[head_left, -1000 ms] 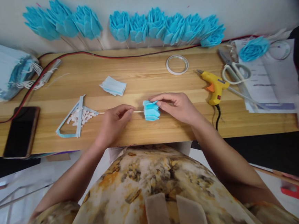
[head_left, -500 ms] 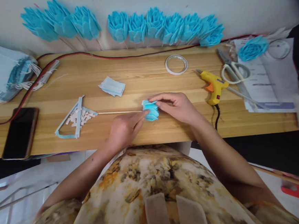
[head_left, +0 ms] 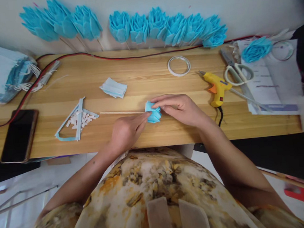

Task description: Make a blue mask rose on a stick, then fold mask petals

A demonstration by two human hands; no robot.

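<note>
A small blue fabric flower [head_left: 154, 116] lies sideways between my hands, its layered petals facing right. From its base a thin wooden stick [head_left: 120, 112] runs out to the left. My left hand [head_left: 127, 130] pinches the flower's base where it meets the stick. The fingers of my right hand [head_left: 181, 108] close on the upper petals, thumb below and fingertips on top. Behind the flower, to the left, rests a small stack of light blue fabric pieces [head_left: 113, 88].
Blue strips [head_left: 80, 121] with white scraps lie left. A phone [head_left: 19, 135] sits at the front-left edge. On the right are a yellow glue gun [head_left: 217, 86], scissors [head_left: 239, 73] and a tape roll [head_left: 179, 66]. Finished blue flowers [head_left: 158, 24] lean along the wall.
My right fingers have pressed the upper petal against the flower, which looks more compact. The stick's left end has risen slightly, away from the strips.
</note>
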